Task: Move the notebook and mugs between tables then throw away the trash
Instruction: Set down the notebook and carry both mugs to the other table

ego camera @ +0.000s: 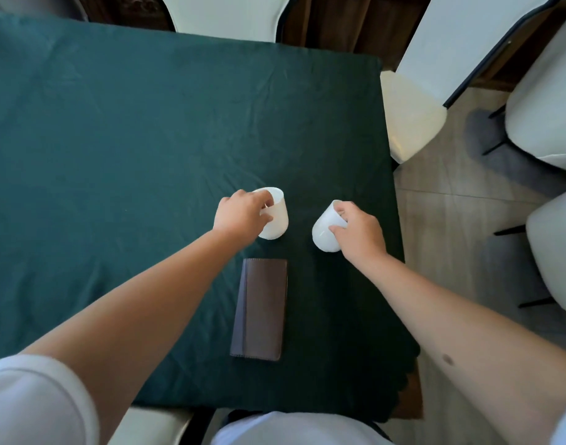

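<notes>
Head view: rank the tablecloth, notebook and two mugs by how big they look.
1. Tablecloth, by far.
2. Notebook.
3. Left mug and right mug: alike in look, each partly hidden by a hand's grip, so no ranking between them.

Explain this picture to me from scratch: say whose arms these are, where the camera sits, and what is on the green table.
There is no machine here. One camera, worn on a person's head, looks down at their own two bare arms. The left hand has its grip on one small white mug; the right hand grips a second white mug. Both mugs look tilted, at or just above the dark green tablecloth. A slim brown leather-look notebook lies flat nearer the person, untouched. Pale upholstered chairs stand around the table.
</notes>
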